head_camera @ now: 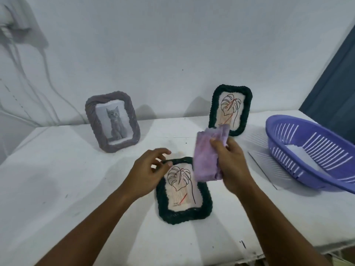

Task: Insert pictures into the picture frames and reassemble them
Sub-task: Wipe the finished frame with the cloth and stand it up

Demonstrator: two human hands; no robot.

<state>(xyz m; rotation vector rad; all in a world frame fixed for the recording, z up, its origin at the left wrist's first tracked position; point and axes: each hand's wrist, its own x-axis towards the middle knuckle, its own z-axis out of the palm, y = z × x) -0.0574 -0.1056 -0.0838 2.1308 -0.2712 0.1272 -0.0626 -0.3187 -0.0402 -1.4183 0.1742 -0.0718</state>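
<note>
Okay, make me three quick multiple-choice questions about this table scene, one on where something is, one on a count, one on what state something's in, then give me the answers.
1. Where is the purple basket?
A. at the table's right edge
B. beside the cat frame
C. under the left hand

2. How many frames show a leaf drawing?
A. one
B. two
C. three

3. How does the near dark green frame sit?
A. standing upright
B. lying flat, picture up
C. held in the air

Answers:
1 A: the basket sits far right on the table.
2 B: the flat frame and the standing dark green frame both hold a leaf; the grey frame holds a cat.
3 B: it lies flat; the left hand touches its top edge while the right hand grips a purple cloth.
</note>
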